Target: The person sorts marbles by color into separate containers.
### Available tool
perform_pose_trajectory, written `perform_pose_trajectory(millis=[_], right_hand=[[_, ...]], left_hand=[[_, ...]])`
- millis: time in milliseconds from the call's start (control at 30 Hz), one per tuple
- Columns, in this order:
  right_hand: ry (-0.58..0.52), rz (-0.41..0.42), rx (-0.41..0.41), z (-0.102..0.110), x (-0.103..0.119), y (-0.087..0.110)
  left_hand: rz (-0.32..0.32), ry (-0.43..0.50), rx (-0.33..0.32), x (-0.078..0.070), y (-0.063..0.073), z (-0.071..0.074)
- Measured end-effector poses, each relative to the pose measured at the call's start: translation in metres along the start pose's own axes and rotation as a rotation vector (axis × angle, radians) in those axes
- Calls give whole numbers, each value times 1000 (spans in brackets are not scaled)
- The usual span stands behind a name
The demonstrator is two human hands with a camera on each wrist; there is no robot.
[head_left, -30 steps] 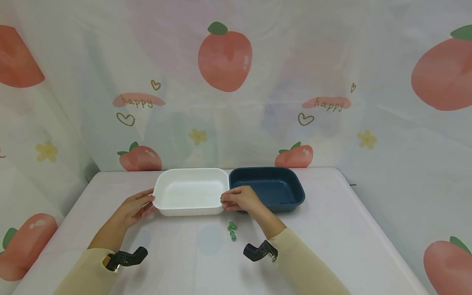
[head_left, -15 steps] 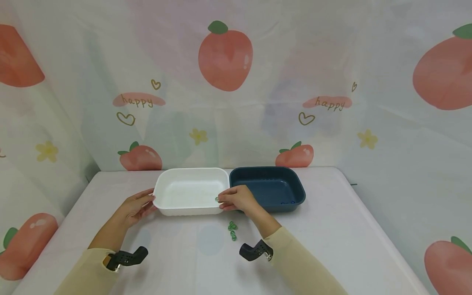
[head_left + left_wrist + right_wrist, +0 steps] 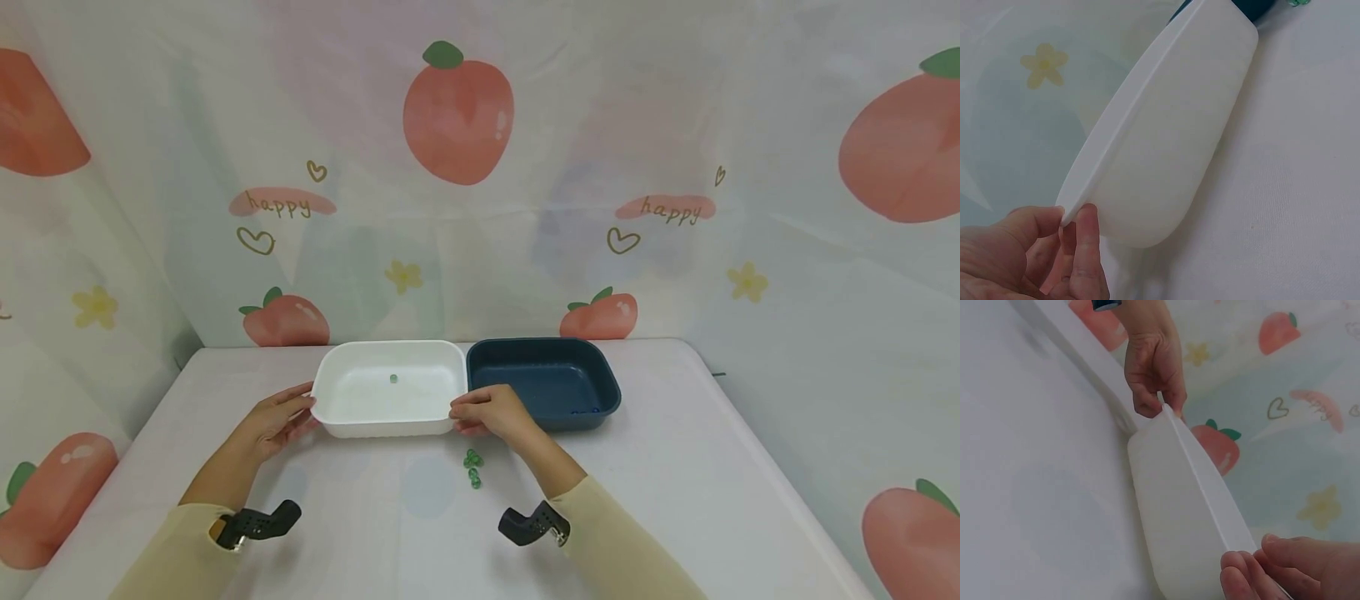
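A white rectangular plastic basin point(image 3: 360, 429) stands near the back of the table, with one small green bead point(image 3: 393, 378) on its floor. My left hand point(image 3: 273, 421) pinches its left rim, thumb above and fingers beneath, as the left wrist view point(image 3: 1054, 250) shows. At the right front corner, my right hand point(image 3: 495, 412) grips the rim between thumb and fingers; the right wrist view shows the fingertips point(image 3: 1238, 565) against the basin's outer wall. Several green beads point(image 3: 473, 468) lie on the table just in front of the right hand.
A dark blue basin point(image 3: 543, 345) stands directly right of the white one, partly behind my right hand. Several small blue beads point(image 3: 592, 411) lie in its front right corner. The white-covered table point(image 3: 675, 483) ends at a fruit-print cloth backdrop point(image 3: 480, 250).
A green bead at my right fingertips half a second ago now lies inside the white basin. The right hand has shifted slightly right and down to the rim; the left has stayed put.
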State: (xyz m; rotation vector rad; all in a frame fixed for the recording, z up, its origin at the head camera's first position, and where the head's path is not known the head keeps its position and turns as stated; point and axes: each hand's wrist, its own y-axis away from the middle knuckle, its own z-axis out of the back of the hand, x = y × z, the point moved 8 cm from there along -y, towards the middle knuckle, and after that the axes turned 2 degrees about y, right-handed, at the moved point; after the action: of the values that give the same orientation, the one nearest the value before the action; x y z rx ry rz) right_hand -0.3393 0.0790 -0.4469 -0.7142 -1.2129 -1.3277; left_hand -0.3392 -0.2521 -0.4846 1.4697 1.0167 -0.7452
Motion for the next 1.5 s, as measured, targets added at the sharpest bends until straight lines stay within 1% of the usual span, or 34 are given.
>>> perform_pose_trajectory(millis=[167,367,567,767,900,1033,1500], right_hand=[[-1,16,17,3,-6,12],[-16,27,27,10,-19,23],[-12,12,-4,18,-38,33],[-29,-6,-35,22,-53,36],[-50,-3,-39,22,-59,37],[-43,-12,-43,21,-63,36],[-20,-43,-75,16,-69,31]], left_hand=[[0,-7,2,-1,0,1],[2,-2,5,-1,-1,1],[-8,2,14,-2,1,0],[-6,5,11,0,-1,0],[-8,12,14,0,0,0],[-6,16,19,0,0,-1],[-7,20,28,1,-2,0]])
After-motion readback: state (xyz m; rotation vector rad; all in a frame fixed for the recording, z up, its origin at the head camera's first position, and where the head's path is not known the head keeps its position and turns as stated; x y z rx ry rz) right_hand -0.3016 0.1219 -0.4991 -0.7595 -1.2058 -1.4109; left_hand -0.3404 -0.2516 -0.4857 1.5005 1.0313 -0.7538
